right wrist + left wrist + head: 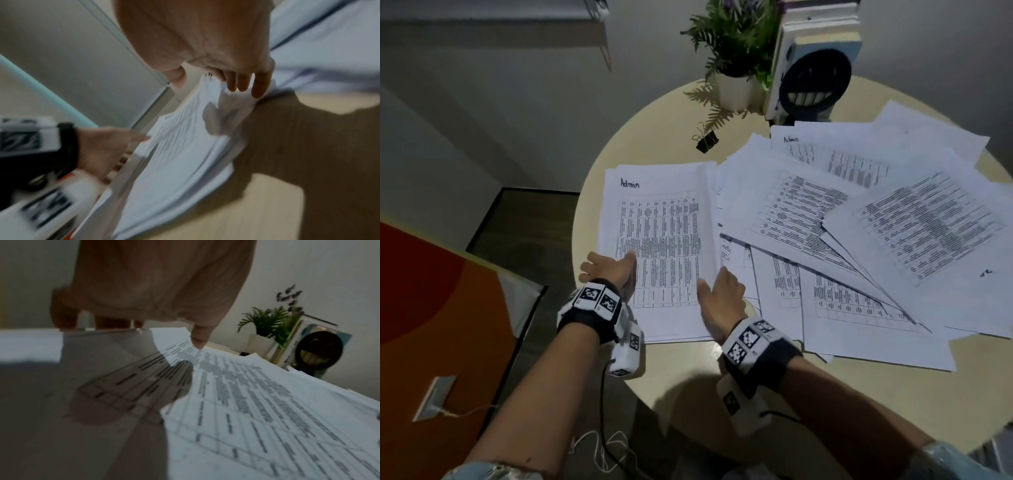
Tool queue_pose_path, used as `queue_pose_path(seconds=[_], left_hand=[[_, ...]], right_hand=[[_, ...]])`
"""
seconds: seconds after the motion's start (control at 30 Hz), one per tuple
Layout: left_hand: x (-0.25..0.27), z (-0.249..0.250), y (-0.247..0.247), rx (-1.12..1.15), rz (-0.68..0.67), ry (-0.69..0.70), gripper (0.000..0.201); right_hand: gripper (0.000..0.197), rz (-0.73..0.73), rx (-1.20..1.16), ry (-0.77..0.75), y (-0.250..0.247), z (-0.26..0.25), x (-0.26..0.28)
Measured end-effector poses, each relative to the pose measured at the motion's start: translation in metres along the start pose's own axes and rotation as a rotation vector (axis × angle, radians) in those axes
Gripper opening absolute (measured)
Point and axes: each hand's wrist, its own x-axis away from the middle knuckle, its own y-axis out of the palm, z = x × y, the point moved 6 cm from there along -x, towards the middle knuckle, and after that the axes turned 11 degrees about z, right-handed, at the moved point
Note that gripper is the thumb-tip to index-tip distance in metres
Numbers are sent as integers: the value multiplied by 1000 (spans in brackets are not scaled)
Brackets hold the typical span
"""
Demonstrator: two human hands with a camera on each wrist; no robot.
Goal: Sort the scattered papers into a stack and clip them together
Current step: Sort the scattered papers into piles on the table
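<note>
A stack of printed sheets (664,219) headed "Admin" lies on the left part of the round beige table (688,370). My left hand (609,270) holds its left edge, thumb (199,339) on the top sheet and fingers curled under the edge. The right hand (722,294) stands against the stack's right edge with straight fingers (257,87) pointing down at the paper (185,146). More sheets (859,219) lie fanned and overlapping across the right side. A black binder clip (707,139) sits beyond the stack, apart from both hands.
A potted fern (736,44) and upright books with a round black bookend (815,78) stand at the table's far edge. The stack's left side lies at the table rim, with floor and an orange surface (431,308) below.
</note>
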Motion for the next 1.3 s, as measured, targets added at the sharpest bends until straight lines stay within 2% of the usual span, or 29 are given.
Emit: queue_pose_path(seconds=[0.07, 0.13, 0.2, 0.23, 0.27, 0.33, 0.4, 0.47, 0.5, 0.53, 0.6, 0.63, 0.67, 0.73, 0.77, 0.8, 0.87, 0.93, 1.03, 1.1, 1.13, 1.17, 1.23, 1.27, 1.3], left_hand=[[11, 14, -8, -45, 95, 63, 82], [26, 37, -9, 38, 138, 168, 66], [45, 65, -1, 211, 60, 266, 31], [54, 78, 6, 315, -4, 261, 13], [59, 87, 18, 417, -80, 209, 14], [78, 97, 53, 624, -297, -43, 28], [106, 103, 98, 693, -504, -208, 30], [141, 111, 141, 688, -683, -261, 31], [152, 115, 159, 690, -717, -239, 33], [159, 121, 172, 682, -698, -202, 32], [169, 134, 182, 682, -582, -158, 15], [169, 139, 185, 653, -508, -123, 13], [170, 143, 186, 603, -428, -85, 13], [167, 147, 188, 448, -255, 10, 27], [166, 147, 189, 365, -195, 45, 35], [168, 148, 187, 295, -161, 99, 38], [178, 149, 185, 161, -164, 215, 31], [185, 141, 184, 97, -242, 310, 14], [177, 123, 181, 143, -282, 322, 35], [176, 119, 170, 254, -245, 265, 39], [177, 121, 166, 272, -232, 253, 40], [178, 123, 164, 287, -223, 249, 40], [175, 128, 162, 387, -206, 255, 35], [173, 130, 163, 412, -193, 256, 30], [171, 130, 166, 412, -186, 251, 23]], right_hand=[[62, 89, -38, -60, -38, 5, -15], [58, 265, -6, -127, -87, 19, -31], [60, 389, 111, -134, -134, 42, -43], [64, 408, 197, -113, -153, 57, -49], [67, 400, 308, -86, -169, 73, -53], [69, 353, 562, -50, -191, 105, -58], [63, 308, 734, -26, -205, 137, -56], [57, 274, 782, -6, -219, 165, -55], [51, 263, 770, -4, -226, 177, -56], [42, 260, 737, -12, -234, 183, -57], [18, 269, 593, -19, -251, 188, -60], [11, 251, 489, 0, -257, 190, -61], [13, 213, 376, 29, -259, 191, -62], [7, 133, 106, 42, -255, 184, -64], [2, 100, -48, 32, -252, 174, -63], [5, 57, -220, 34, -246, 163, -63], [15, -67, -545, 70, -233, 137, -65], [22, -138, -639, 84, -219, 117, -77], [29, -255, -640, 13, -200, 91, -86], [46, -335, -571, -46, -193, 86, -91], [50, -325, -533, -60, -194, 89, -96], [49, -253, -467, -81, -202, 93, -103], [41, 49, -148, -166, -231, 109, -125], [38, 236, 38, -150, -251, 121, -133], [44, 365, 158, -55, -267, 136, -138]])
